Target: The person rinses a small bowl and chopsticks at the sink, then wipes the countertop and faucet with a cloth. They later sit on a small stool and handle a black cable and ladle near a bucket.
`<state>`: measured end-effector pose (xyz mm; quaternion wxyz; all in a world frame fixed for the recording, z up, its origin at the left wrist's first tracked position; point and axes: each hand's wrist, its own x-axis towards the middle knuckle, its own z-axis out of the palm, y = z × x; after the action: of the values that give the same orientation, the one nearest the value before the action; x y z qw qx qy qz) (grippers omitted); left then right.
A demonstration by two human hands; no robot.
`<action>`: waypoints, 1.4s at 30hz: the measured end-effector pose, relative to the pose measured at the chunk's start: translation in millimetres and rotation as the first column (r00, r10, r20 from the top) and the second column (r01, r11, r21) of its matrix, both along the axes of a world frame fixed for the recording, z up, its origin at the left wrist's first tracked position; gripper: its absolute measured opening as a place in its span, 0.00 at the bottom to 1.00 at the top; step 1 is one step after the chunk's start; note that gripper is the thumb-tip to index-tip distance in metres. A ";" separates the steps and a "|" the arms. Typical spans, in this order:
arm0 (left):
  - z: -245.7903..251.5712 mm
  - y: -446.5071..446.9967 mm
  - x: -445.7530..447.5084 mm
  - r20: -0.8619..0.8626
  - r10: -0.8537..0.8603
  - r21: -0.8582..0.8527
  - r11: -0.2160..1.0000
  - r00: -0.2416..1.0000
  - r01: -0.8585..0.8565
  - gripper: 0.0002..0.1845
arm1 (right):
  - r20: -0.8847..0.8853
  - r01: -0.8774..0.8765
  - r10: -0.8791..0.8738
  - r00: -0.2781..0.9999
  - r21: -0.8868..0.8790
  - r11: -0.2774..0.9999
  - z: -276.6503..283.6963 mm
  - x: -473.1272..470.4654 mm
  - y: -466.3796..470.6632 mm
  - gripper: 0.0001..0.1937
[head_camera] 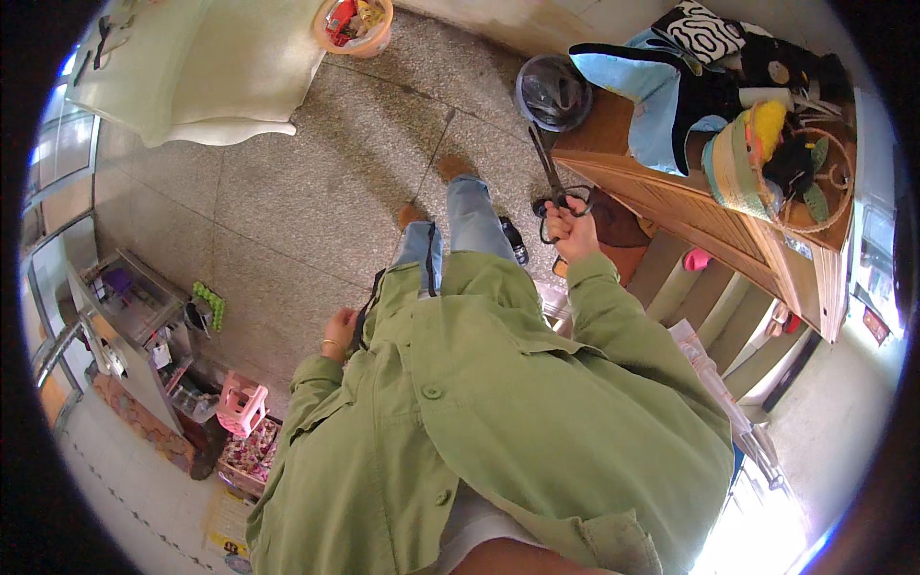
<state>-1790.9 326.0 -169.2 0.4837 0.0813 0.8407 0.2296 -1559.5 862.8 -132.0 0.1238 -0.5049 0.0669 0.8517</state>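
Note:
My right hand (569,228) is closed round the dark handles of a large pair of scissors (552,167), whose narrow blades point up and away, towards the bin by the wooden cabinet. My left hand (341,333), with a thin bracelet at the wrist, hangs low beside the green jacket (503,388), next to a black strap (370,305). Its fingers are partly hidden, so whether it grips the strap cannot be told. Between the hands show blue jeans (476,215) and brown shoes (454,167) on the speckled floor.
A lined bin (553,93) stands beside the wooden cabinet (719,208), which carries a woven basket (740,172) and cloths. A cloth-covered table (237,72) and an orange basket (352,49) are at the upper left. A pink stool (242,404) and a sewing machine (100,345) stand lower left.

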 end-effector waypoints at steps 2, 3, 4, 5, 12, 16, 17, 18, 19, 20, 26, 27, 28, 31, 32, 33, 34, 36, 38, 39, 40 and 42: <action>34.5 45.9 -10.1 -0.119 -0.076 -0.069 0.995 0.990 0.068 0.13 | -0.014 -0.039 0.039 0.999 0.025 0.999 -11.3 -9.4 9.4 0.13; 38.5 50.1 -5.5 -0.113 -0.045 -0.077 0.996 0.993 0.036 0.12 | -0.002 -0.042 0.042 0.999 0.007 0.999 -11.0 -16.3 11.2 0.13; 41.7 54.7 -1.1 -0.108 -0.014 -0.083 0.997 0.994 0.005 0.12 | 0.012 -0.044 0.044 0.999 -0.009 0.999 -10.6 -23.9 13.1 0.13; 44.4 58.9 0.9 -0.102 0.017 -0.087 0.996 0.995 -0.026 0.12 | 0.026 -0.046 0.047 0.999 -0.022 0.999 -9.1 -32.0 15.5 0.12; 32.1 79.1 10.6 0.079 0.227 0.120 0.964 0.971 -0.235 0.10 | -0.116 -0.025 0.016 0.993 -0.077 0.997 -33.8 -57.1 52.9 0.13; 49.2 105.2 3.6 0.023 0.202 0.032 0.979 0.979 -0.202 0.11 | -0.190 0.004 -0.061 0.980 -0.287 0.958 -46.3 -81.1 82.2 0.10; 52.5 111.7 1.4 0.008 0.189 0.029 0.982 0.982 -0.189 0.11 | -0.105 -0.034 0.007 0.994 -0.250 0.968 -50.2 -91.6 81.0 0.10; 56.8 115.6 3.4 -0.005 0.180 0.022 0.983 0.984 -0.180 0.11 | -0.016 -0.079 0.077 0.997 -0.219 0.972 -51.1 -106.4 74.1 0.10; 58.4 118.3 0.6 -0.016 0.160 0.020 0.987 0.987 -0.159 0.12 | 0.078 -0.116 0.132 0.988 -0.187 0.975 -50.3 -115.6 73.7 0.09; 59.1 121.4 -2.0 -0.012 0.164 0.020 0.986 0.986 -0.164 0.12 | 0.016 -0.116 0.130 0.991 -0.353 0.928 -69.8 -114.5 72.1 0.10; 66.9 147.2 -1.3 0.001 0.243 -0.016 0.970 0.970 -0.243 0.12 | 0.272 -0.642 0.627 0.730 -0.044 0.766 -77.6 -114.0 31.6 0.14; 68.7 149.1 -1.4 -0.012 0.246 -0.006 0.969 0.969 -0.246 0.12 | 0.261 -0.719 0.705 0.660 -0.053 0.693 -78.4 -99.6 33.2 0.15; 73.2 155.3 -0.4 -0.024 0.253 0.004 0.967 0.967 -0.253 0.12 | 0.327 -0.753 0.731 0.599 -0.079 0.653 -83.7 -84.2 35.6 0.15; 79.1 162.0 6.8 0.023 0.355 0.033 0.934 0.935 -0.356 0.12 | 0.515 -0.888 0.830 0.214 -0.252 0.386 -97.8 -45.8 63.1 0.15; 79.7 161.7 8.7 0.055 0.396 0.043 0.916 0.916 -0.399 0.13 | 0.544 -0.924 0.830 0.124 -0.241 0.296 -107.5 -29.0 75.4 0.15; 72.7 152.9 13.7 0.077 0.430 0.055 0.899 0.899 -0.435 0.12 | 0.560 -0.979 0.828 0.035 -0.147 0.141 -100.4 -21.3 85.1 0.15; 60.8 137.0 19.2 0.100 0.457 0.066 0.883 0.884 -0.464 0.12 | 0.595 -0.998 0.802 -0.046 -0.056 -0.015 -92.0 -12.8 94.2 0.15; 40.4 119.9 38.4 0.117 0.496 0.082 0.858 0.860 -0.506 0.12 | 0.556 -0.984 0.818 -0.149 -0.165 -0.068 -59.9 -40.2 101.3 0.15; 36.7 113.1 47.9 0.088 0.495 0.083 0.861 0.864 -0.502 0.13 | 0.540 -0.979 0.822 -0.182 -0.178 -0.100 -55.3 -48.9 103.5 0.13; 39.5 114.6 51.3 0.093 0.507 0.080 0.854 0.857 -0.514 0.13 | 0.494 -0.978 0.852 -0.175 -0.190 -0.091 -55.6 -48.8 106.4 0.13; 44.4 118.3 55.1 0.098 0.521 0.077 0.846 0.848 -0.528 0.13 | 0.447 -0.976 0.879 -0.169 -0.203 -0.084 -56.6 -48.5 111.2 0.12; 46.1 118.1 63.9 0.097 0.522 0.057 0.847 0.847 -0.528 0.14 | 0.539 -0.981 0.827 -0.159 -0.183 -0.069 -50.5 -45.5 109.3 0.14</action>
<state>-1727.0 444.1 -123.1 0.4309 -0.1411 0.8014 0.3901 -1605.0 972.1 -182.5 -0.4393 -0.5686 -0.4776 0.5056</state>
